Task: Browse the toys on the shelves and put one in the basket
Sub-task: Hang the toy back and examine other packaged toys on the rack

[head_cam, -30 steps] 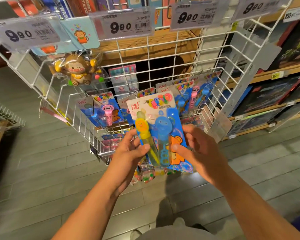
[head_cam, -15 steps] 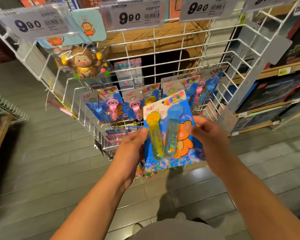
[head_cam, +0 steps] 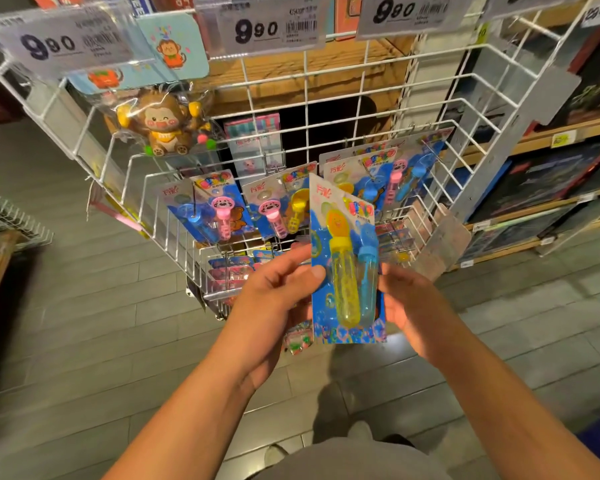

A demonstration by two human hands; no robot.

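I hold a blue bubble-wand toy pack (head_cam: 345,271) in front of a white wire display rack (head_cam: 326,109). The card carries a yellow tube and a blue tube. It is turned edge-on toward the right, its face angled to my left. My left hand (head_cam: 274,296) pinches its left edge with thumb and fingers. My right hand (head_cam: 404,306) grips it from behind on the right, its fingers mostly hidden by the card. No basket is in view.
More bubble-wand packs (head_cam: 208,209) hang on the rack's hooks, with a brown monkey toy (head_cam: 163,126) in a clear bag above left. Price tags reading 9.90 (head_cam: 260,26) line the top. Wooden shelves with boxed toys (head_cam: 551,174) stand at right. Grey tile floor lies below.
The pack has rotated from facing me flat to nearly edge-on, and it sits a little higher. Both hands shifted with it; my right hand slid behind the card.
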